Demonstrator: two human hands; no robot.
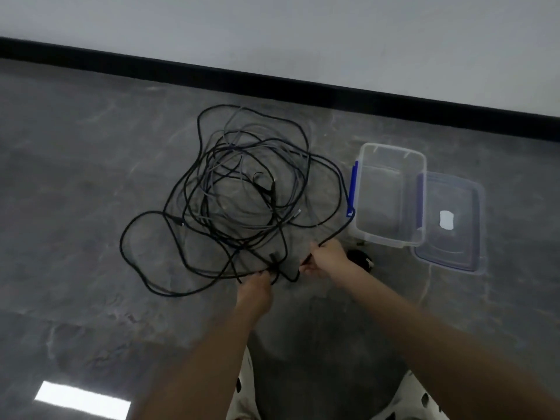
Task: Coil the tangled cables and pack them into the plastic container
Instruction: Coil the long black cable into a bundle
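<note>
Right hand [328, 259] is closed around a black cable [341, 230]. It comes out the top of the fist and runs up to the right, passing right by the corner of the plastic container [391, 147] before it loops back into the pile. A short bit of it also sticks out on the thumb side.

Left hand [256, 287] is just beside it, down at the near edge of the tangle of cables [242, 201]. The fingertips are curled into the strands and it looks like they're pinching one or two black ones, but the shot is blurry there so I wouldn't swear to it.

The tangle itself is a loose mess of black and grey cables spread on the grey floor [91, 177], all of it outside the container.

The container sits open and upright to the right of the pile, with a blue latch [352, 189] on the side facing the cables. Its clear lid [454, 253] lies flat against the far side, with a white label [446, 219] on it.

There's a small dark object [360, 257] on the floor right behind the right hand; can't make out what it is. A black baseboard [272, 83] runs under a white wall [303, 31] at the back.
</note>
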